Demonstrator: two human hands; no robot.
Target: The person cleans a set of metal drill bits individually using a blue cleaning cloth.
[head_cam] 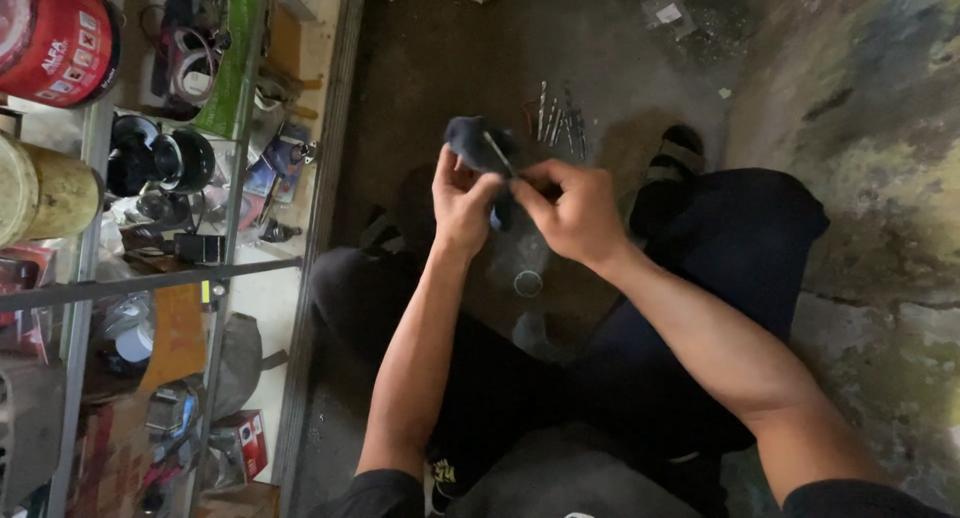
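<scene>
I see a cluttered repair workshop: a metal-framed glass shelf (90, 278) at nine o'clock crammed with parts, metal bits (556, 118) on the stained concrete floor (450, 58) at twelve.

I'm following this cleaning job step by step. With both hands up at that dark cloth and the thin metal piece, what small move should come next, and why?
Probably draw the thin metal piece a little further through the dark cloth. The left hand cups the cloth around it, the right hand pinches by its lower end, and similar metal pieces lie on the floor beyond.
</scene>
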